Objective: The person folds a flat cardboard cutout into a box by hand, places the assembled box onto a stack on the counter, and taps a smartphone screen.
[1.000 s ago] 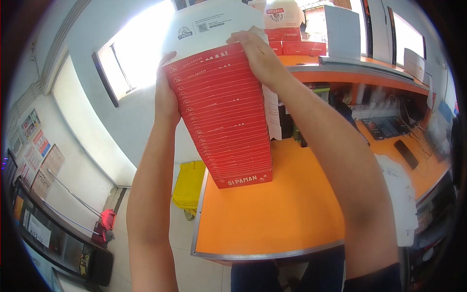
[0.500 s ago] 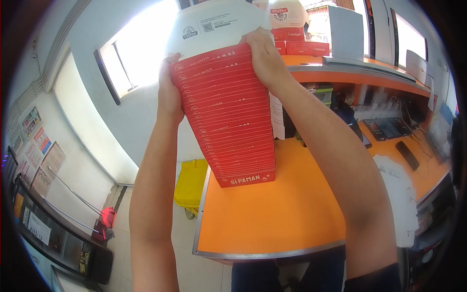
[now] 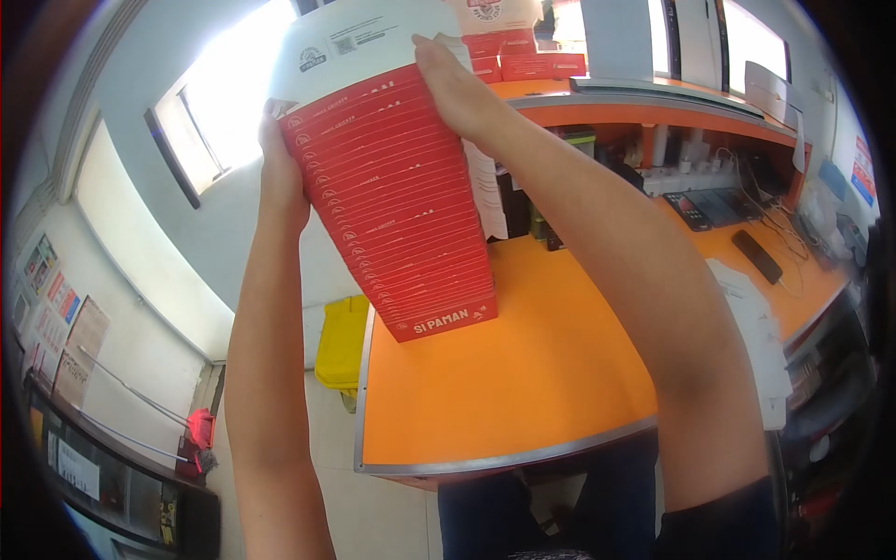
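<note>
A tall stack of red cartons [image 3: 401,205] stands on the orange table [image 3: 504,373], its lowest front marked SI PAMAN. A white printed flap [image 3: 359,47] rises at the top of the stack. My left hand [image 3: 283,177] is pressed to the upper left side, its fingertips near the top corner. My right hand [image 3: 457,89] grips the upper right corner, fingers over the top edge by the white flap. Part of the fingers of each hand is hidden behind the cartons.
More red boxes [image 3: 541,65] sit on the raised orange shelf behind. A yellow bin [image 3: 342,343] stands left of the table. At right are white flat cartons [image 3: 751,336], a black phone [image 3: 756,257] and cables. A red dustpan [image 3: 201,427] is at the far left.
The view has shifted, so the stack, table and both hands appear further left and slightly higher. Both hands keep their hold at the top of the stack.
</note>
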A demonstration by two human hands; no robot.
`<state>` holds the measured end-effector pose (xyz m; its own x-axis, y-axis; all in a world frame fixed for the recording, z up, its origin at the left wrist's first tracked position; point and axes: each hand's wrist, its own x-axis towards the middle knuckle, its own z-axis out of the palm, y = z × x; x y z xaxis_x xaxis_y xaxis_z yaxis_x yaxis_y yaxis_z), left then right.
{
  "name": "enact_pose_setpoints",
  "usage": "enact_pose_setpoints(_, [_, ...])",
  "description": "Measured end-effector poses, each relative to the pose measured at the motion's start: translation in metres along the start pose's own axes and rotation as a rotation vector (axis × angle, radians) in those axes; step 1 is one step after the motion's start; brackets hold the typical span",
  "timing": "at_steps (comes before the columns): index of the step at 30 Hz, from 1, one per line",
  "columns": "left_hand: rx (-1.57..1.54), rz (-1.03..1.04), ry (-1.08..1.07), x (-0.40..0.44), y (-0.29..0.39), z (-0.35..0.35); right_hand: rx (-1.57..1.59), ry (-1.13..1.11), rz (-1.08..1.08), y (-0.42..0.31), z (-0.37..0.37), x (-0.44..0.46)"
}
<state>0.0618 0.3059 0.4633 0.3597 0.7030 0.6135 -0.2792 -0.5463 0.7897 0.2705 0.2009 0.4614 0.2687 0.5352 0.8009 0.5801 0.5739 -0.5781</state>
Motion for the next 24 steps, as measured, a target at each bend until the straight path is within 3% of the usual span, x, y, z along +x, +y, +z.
enact_pose_setpoints(3, [-0.039, -0.036, 0.075, -0.020, -0.007, 0.011, -0.099, -0.039, -0.100, 0.002, -0.004, -0.021])
enact_pose_setpoints(5, [0.058, 0.072, 0.096, -0.036, -0.030, 0.012, -0.148, -0.006, -0.217, 0.009, 0.001, -0.061])
enact_pose_setpoints(8, [0.117, 0.189, 0.108, -0.073, -0.070, 0.016, -0.136, 0.088, -0.090, 0.043, 0.028, -0.133])
enact_pose_setpoints(12, [0.069, 0.128, 0.086, -0.132, -0.152, 0.008, -0.122, 0.203, -0.005, 0.095, 0.047, -0.203])
enact_pose_setpoints(15, [-0.162, -0.033, 0.128, -0.163, -0.182, 0.018, -0.021, 0.219, 0.073, 0.104, 0.050, -0.218])
enact_pose_setpoints(18, [-0.267, -0.153, 0.094, -0.167, -0.192, 0.008, -0.008, 0.143, 0.095, 0.111, 0.041, -0.222])
enact_pose_setpoints(24, [-0.078, -0.145, 0.143, -0.170, -0.165, 0.031, 0.062, 0.220, 0.089, 0.120, 0.045, -0.221])
